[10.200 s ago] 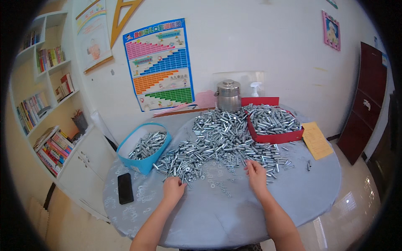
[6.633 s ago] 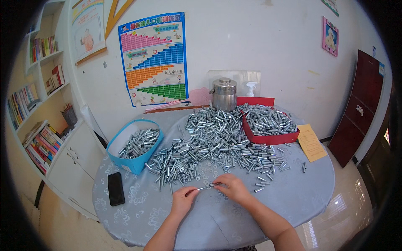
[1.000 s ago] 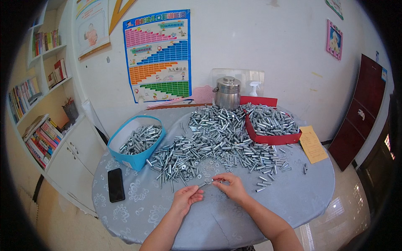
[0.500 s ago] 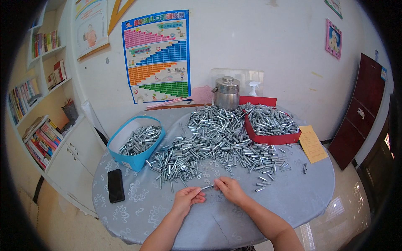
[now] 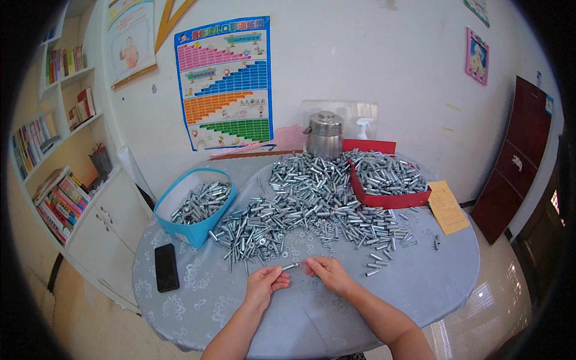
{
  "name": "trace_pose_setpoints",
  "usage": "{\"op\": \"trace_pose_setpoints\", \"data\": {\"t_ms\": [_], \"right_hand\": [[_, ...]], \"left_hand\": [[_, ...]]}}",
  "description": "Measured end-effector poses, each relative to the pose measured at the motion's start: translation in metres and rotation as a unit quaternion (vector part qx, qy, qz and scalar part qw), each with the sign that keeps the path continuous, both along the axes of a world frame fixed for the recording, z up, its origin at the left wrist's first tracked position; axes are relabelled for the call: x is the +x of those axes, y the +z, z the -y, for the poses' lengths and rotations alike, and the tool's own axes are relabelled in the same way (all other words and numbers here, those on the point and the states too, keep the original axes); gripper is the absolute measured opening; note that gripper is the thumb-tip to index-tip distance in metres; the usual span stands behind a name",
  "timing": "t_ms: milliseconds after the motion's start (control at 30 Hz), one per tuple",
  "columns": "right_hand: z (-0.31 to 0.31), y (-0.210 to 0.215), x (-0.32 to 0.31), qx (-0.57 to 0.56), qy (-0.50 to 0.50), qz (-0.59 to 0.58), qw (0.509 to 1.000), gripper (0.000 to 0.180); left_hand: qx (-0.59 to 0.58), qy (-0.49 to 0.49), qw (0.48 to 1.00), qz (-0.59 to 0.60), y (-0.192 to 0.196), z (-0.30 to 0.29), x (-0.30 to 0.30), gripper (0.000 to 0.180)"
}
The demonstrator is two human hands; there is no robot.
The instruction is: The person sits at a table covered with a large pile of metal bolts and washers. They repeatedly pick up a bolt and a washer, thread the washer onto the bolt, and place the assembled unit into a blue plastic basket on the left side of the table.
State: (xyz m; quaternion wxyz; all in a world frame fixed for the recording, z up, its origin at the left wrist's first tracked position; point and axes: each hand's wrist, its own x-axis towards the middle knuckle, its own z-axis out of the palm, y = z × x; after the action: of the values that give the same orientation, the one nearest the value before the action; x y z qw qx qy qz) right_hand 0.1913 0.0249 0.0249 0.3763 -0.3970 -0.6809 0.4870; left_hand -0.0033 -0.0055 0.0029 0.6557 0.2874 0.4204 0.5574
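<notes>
Between the thumb and fingers of my left hand (image 5: 264,285) is a silver bolt (image 5: 291,266), held nearly level with its free end toward the right. My right hand (image 5: 327,275) is pinched closed just beside that end; anything between its fingertips is too small to make out. Beyond both hands spreads a large pile of loose metal bolts and sleeves (image 5: 312,192). Several flat washers (image 5: 312,231) lie scattered along the pile's near side. A few metal sleeves (image 5: 375,264) rest apart from it, to the right of my right hand.
A blue box (image 5: 191,231) of metal parts stands at left, near a black phone (image 5: 166,267). At right sits a red box (image 5: 390,200), also filled, beside a yellow paper sheet (image 5: 447,207). A steel canister (image 5: 324,135) and a white spray bottle (image 5: 363,128) are at the back.
The bolt in my left hand has shifted slightly left and up. My right hand has moved a little to the left, its fingertips lower by the bolt's end.
</notes>
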Motion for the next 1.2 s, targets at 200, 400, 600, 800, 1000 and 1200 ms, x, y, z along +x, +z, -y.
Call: {"op": "trace_pose_setpoints", "data": {"t_ms": [200, 400, 600, 800, 1000, 1200], "right_hand": [[-0.002, -0.003, 0.002, -0.003, 0.017, 0.015, 1.000, 0.032], [-0.001, -0.001, 0.000, -0.035, 0.015, -0.005, 0.999, 0.033], [-0.003, -0.012, 0.006, -0.054, 0.029, 0.025, 0.998, 0.030], [-0.021, -0.004, 0.035, 0.232, -0.245, 0.184, 0.923, 0.015], [-0.047, -0.020, 0.064, 0.399, -0.253, 0.261, 0.842, 0.016], [-0.052, -0.031, 0.060, 0.386, -0.221, 0.282, 0.850, 0.018]], "left_hand": [[0.001, -0.003, 1.000, -0.005, 0.001, 0.000, 0.001, 0.020], [0.007, -0.002, 1.000, -0.019, 0.003, 0.002, 0.003, 0.019], [0.031, 0.018, 0.999, -0.011, 0.002, 0.000, 0.003, 0.017], [0.056, 0.085, 0.995, -0.003, -0.002, -0.006, -0.008, 0.017], [0.075, 0.155, 0.985, -0.031, 0.003, -0.009, -0.014, 0.015], [0.106, 0.248, 0.961, -0.060, 0.014, -0.016, -0.037, 0.015]]}}
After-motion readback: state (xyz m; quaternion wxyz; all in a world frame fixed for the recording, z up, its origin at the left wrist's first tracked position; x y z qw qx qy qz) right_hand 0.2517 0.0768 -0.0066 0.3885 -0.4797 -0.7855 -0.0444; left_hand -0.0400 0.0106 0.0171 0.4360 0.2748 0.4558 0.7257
